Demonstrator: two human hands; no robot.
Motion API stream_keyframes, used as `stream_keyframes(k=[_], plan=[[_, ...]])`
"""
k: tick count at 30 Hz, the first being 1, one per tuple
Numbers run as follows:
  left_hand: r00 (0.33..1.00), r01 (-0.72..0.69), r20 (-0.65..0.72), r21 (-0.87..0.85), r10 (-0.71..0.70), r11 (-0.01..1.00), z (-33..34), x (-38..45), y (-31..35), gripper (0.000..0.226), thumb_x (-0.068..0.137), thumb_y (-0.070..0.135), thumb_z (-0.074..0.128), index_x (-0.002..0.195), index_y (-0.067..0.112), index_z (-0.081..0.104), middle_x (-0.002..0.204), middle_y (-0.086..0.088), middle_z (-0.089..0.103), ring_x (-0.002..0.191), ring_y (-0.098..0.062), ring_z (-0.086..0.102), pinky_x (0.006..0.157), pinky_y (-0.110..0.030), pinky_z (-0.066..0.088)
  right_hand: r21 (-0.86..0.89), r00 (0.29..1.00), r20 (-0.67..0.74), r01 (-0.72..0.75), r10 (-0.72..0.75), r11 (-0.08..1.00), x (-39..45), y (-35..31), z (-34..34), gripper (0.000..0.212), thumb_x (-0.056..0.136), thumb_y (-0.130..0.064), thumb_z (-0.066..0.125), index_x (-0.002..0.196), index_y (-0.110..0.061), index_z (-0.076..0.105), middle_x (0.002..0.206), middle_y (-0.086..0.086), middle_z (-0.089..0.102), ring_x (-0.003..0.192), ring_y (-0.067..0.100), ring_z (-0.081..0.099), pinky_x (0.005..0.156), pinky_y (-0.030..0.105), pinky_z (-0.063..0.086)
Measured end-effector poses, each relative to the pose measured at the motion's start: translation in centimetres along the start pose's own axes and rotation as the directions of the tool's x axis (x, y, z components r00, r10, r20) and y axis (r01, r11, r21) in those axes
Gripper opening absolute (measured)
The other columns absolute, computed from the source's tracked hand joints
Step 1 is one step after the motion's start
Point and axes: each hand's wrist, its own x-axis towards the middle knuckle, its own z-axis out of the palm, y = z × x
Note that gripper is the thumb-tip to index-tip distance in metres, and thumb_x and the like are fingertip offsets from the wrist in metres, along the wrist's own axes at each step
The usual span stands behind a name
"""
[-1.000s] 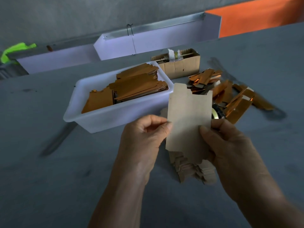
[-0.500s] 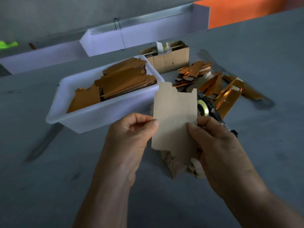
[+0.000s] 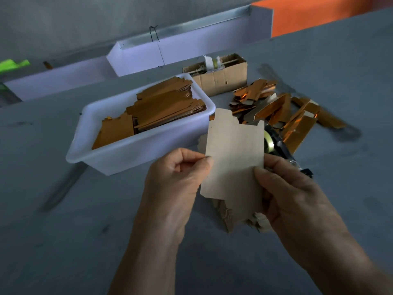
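A person's two hands hold a flat brown cardboard box blank [image 3: 234, 162] upright in the air over a grey bench [image 3: 63, 241]. Compared with a second ago almost nothing has changed: the left hand [image 3: 176, 179] pinches the blank's left edge between thumb and forefinger as before, and the right hand [image 3: 297, 194] clamps the lower right edge, thumb on the front and fingers hidden behind. The blank is as flat as it was, with no crease or fold begun, so this piece seems to be at its very start, perhaps being lined up or checked. Only the view has drifted a little, and a tape dispenser [image 3: 276, 145] now shows more clearly just behind the blank's right edge. Directly below the blank lies a ragged stack of similar blanks [image 3: 231, 218], partly hidden by the right hand. A white plastic tub [image 3: 131, 154] of gold-faced blanks stands near on the left; its corner sits just behind the blank's top left. A loose heap of folded gold cartons [image 3: 282, 111] lies behind on the right, and a corrugated cardboard box [image 3: 221, 79] behind the tub. Open bench lies toward the person and to the left front; room to the rear and right is tight.
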Motion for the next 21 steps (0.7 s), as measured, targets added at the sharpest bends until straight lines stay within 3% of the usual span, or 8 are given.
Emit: stream_keyframes(k=[3,9,13,16,21], plan=[[0.999,0.035,0.01,-0.051,-0.034,0.998,0.0,-0.1,-0.2,0.011,0.08,0.024,0.072,0.07,0.02,0.07,0.055,0.012,0.061,0.053,0.001,0.054,0.056,-0.018,0.045,-0.014,1.0,-0.027,-0.004,0.003,1.0,0.0,0.1,0.2,0.025,0.08,-0.029,0.057,0.1,-0.025,0.071,0.103,0.0,0.072,0.093,0.017,0.069,0.065,0.028,0.055],[0.998,-0.008,-0.06,-0.008,0.008,1.0,0.6,-0.4,-0.6,0.009,0.078,0.029,0.072,0.073,0.023,0.069,0.061,0.013,0.065,0.054,0.005,0.056,0.049,-0.007,0.041,-0.049,0.995,-0.095,-0.018,0.013,0.999,0.1,0.4,0.5,0.018,0.09,-0.02,0.055,0.092,-0.025,0.072,0.097,0.002,0.073,0.094,0.023,0.068,0.074,0.04,0.056],[0.995,0.061,0.089,-0.084,-0.054,0.995,0.4,-0.4,-0.4,0.008,0.081,0.03,0.071,0.077,0.023,0.072,0.067,0.011,0.068,0.063,0.0,0.06,0.061,-0.015,0.044,-0.078,0.998,-0.07,0.001,-0.006,0.997,0.0,-0.2,0.5,0.018,0.08,-0.028,0.059,0.09,-0.024,0.073,0.096,0.002,0.073,0.091,0.022,0.068,0.069,0.034,0.054],[0.991,0.058,0.127,-0.12,-0.042,0.991,0.3,-0.6,-0.4,0.01,0.082,0.031,0.07,0.088,0.026,0.076,0.078,0.014,0.074,0.072,0.005,0.066,0.06,-0.007,0.045,-0.079,0.999,-0.048,0.009,-0.013,0.997,-0.1,-0.5,0.5,0.027,0.07,-0.035,0.058,0.089,-0.023,0.073,0.095,0.003,0.073,0.088,0.02,0.069,0.067,0.03,0.053],[0.997,0.022,0.072,-0.042,-0.019,0.999,0.4,-0.5,-0.6,0.012,0.09,0.032,0.062,0.099,0.035,0.069,0.085,0.02,0.073,0.083,0.01,0.066,0.062,-0.003,0.048,-0.048,0.998,-0.065,-0.006,0.003,0.999,-0.5,-0.6,1.3,0.014,0.082,-0.019,0.06,0.089,-0.018,0.072,0.092,0.004,0.074,0.09,0.025,0.069,0.074,0.041,0.059]])
